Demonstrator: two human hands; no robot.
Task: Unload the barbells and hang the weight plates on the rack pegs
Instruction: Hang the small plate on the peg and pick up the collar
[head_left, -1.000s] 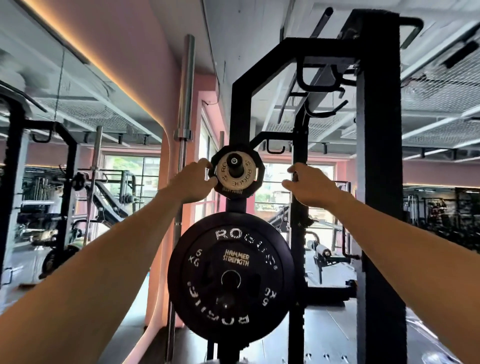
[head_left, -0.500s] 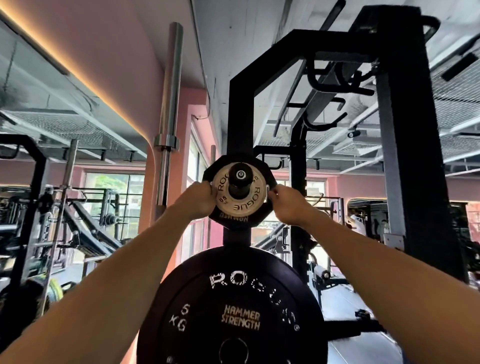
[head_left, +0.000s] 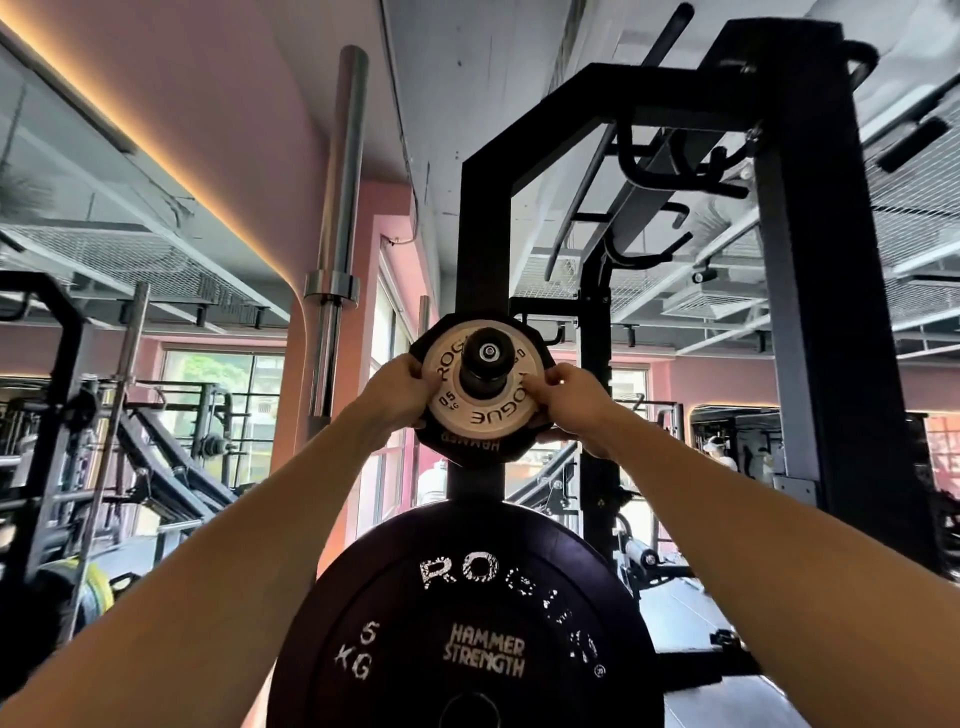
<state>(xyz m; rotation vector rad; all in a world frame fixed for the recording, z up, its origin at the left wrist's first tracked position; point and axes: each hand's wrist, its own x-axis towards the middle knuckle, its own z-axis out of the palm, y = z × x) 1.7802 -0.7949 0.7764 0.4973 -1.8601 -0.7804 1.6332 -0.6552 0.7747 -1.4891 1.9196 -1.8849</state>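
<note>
On the black rack upright (head_left: 480, 249), we see a large black 5 kg Rogue bumper plate (head_left: 465, 623) hanging low. Above it, a small black plate (head_left: 470, 447) and a pale 0.5 kg Rogue change plate (head_left: 480, 410) sit on the peg (head_left: 485, 361). Our left hand (head_left: 397, 389) and right hand (head_left: 571, 402) pinch the pale disc's edges, fingers curled on it.

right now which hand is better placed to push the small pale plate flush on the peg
Right, marginally. The right hand has fingers on the face of the small pale plate beside the peg; the left hand only grips the rim.
</note>
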